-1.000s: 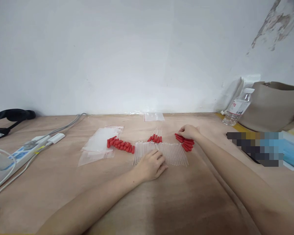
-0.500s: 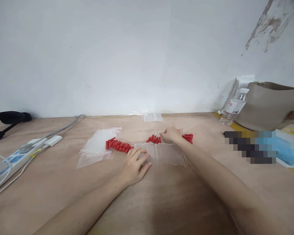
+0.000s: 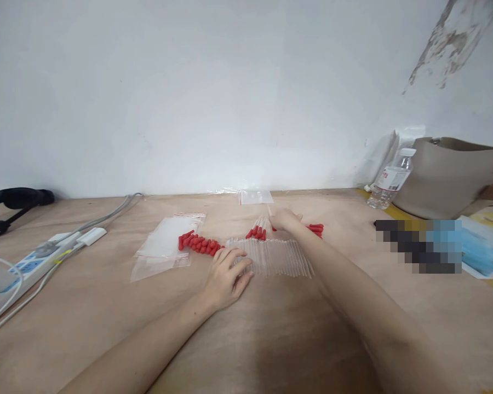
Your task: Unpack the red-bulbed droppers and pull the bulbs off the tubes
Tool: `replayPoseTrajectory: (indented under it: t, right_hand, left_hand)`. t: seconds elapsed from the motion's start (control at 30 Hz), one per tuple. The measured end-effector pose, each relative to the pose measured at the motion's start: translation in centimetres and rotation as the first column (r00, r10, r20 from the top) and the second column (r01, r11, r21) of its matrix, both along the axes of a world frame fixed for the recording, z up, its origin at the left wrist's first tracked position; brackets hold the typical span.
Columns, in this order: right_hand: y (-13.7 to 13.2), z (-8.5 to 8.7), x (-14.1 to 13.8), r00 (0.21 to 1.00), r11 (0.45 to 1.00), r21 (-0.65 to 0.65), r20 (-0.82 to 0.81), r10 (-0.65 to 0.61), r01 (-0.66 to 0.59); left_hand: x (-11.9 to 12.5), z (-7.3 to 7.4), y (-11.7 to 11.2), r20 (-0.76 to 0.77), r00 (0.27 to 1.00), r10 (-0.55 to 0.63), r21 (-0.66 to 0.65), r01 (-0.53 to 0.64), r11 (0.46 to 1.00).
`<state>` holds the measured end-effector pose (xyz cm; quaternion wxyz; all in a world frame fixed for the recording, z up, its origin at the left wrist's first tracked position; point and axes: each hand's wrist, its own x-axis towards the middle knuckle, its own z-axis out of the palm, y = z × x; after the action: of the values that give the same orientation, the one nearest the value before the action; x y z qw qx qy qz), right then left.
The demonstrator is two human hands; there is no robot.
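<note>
My left hand (image 3: 228, 276) lies with fingers apart on the left end of a row of clear glass tubes (image 3: 271, 257). Just past the row, my right hand (image 3: 287, 220) pinches a dropper (image 3: 270, 209), its pale tube pointing towards the wall and a bit of red bulb showing at the fingertips. Left of that hand, several droppers with red bulbs (image 3: 256, 232) lie fanned together, tubes pointing away. A heap of loose red rubber bulbs (image 3: 201, 243) sits by my left fingers. More red bulbs (image 3: 315, 229) show beyond my right wrist, which partly covers them.
Clear zip bags (image 3: 160, 243) lie on the left, and another bag (image 3: 256, 197) lies by the wall. A power strip (image 3: 30, 265) with cables is at far left. On the right stand a water bottle (image 3: 392, 178) and a grey-brown bag (image 3: 447, 178), near a blue mask (image 3: 482, 251).
My right hand has shifted slightly, and a dropper now shows in its fingers, apart from the fanned group. That group looks smaller at its right end. My left hand stays put.
</note>
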<state>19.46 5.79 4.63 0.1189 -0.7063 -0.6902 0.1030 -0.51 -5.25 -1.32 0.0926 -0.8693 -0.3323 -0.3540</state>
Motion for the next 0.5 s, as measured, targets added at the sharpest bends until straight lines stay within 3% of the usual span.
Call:
replayPoseTrajectory:
  t: [0.1,0.17,0.23,0.33,0.4,0.5]
  right_hand:
    - [-3.2,0.7,0.6,0.995,0.991,0.101,-0.035,0.092,-0.088]
    - [-6.2,-0.1,1.0,0.976,0.962,0.189,-0.052,0.211,-0.198]
    - [-9.4,-1.7,1.5,0.904,0.827,0.411,-0.015,0.427,-0.384]
    - [-12.9,-4.5,1.8,0.838,0.688,0.537,0.067,0.541,-0.487]
    - [-14.2,-5.8,1.7,0.824,0.667,0.55,0.07,0.562,-0.502]
    - [-14.8,-6.5,1.2,0.828,0.682,0.551,0.029,0.561,-0.481]
  left_hand:
    - [-0.1,0.2,0.1,0.042,0.999,0.022,0.084,-0.026,0.996]
    - [0.0,0.5,-0.1,0.03,0.999,0.038,0.169,-0.043,0.985]
    - [0.2,0.8,-0.4,-0.032,0.999,0.037,0.258,-0.027,0.966]
    - [0.5,1.1,-1.0,-0.183,0.983,-0.002,0.329,0.063,0.942]
    - [0.8,1.3,-1.3,-0.252,0.967,-0.034,0.336,0.12,0.934]
    - [1.1,1.2,-1.4,-0.293,0.952,-0.092,0.339,0.193,0.921]
